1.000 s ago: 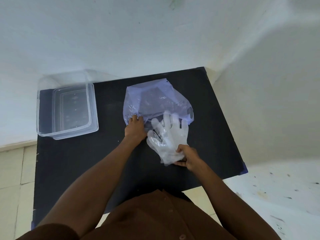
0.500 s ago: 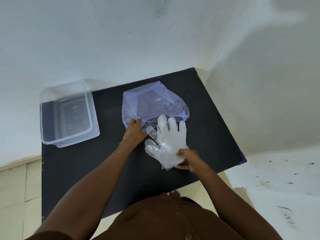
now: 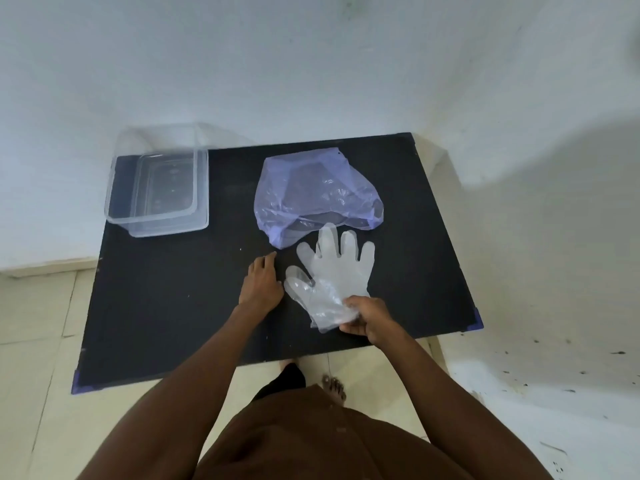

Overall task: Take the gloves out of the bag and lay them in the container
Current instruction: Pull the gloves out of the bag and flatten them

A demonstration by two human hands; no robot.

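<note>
Soft, even daylight with a cool bluish cast fills the scene — no hard highlights. A broad, diffuse shadow darkens the white wall (image 3: 519,133) at the upper right, its edge fading gradually. The matte black table (image 3: 166,306) reflects almost nothing, while the clear container (image 3: 117,188) at its far left corner catches faint pale sheen along the rim. The wide-angle lens bows the table's edges outward. Detail is slightly soft throughout — softest toward the frame's corners.
</note>
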